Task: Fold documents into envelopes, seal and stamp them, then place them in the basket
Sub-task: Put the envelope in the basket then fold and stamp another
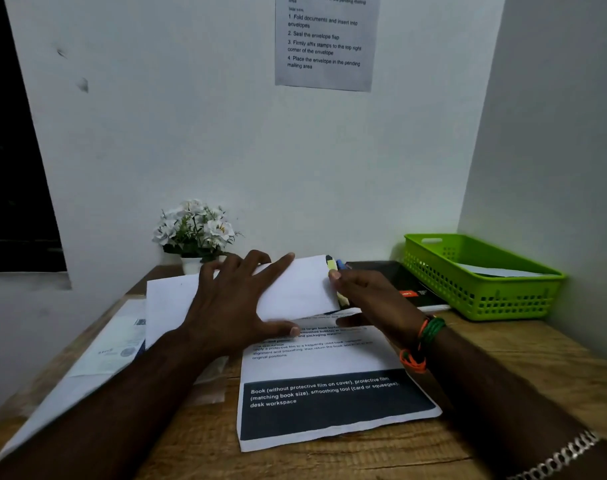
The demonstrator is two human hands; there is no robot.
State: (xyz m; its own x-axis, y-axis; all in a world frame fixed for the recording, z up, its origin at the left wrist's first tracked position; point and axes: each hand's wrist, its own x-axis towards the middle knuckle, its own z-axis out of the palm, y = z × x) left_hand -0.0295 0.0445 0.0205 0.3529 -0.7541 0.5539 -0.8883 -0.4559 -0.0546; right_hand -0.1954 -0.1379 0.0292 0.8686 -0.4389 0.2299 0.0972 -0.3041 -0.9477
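1 printed sheet (329,407), 2 hands (233,306) on 1 envelope (295,289), 1 basket (482,275).

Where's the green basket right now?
The green perforated plastic basket sits at the desk's far right corner against the wall, beyond the right hand.

A wooden worktop (503,393) set into a wall corner carries a printed document (329,407) at centre, loose papers (98,362) at left, a potted white flower (194,233) at the back, and a green basket (482,275) beside a dark booklet (409,285) at right
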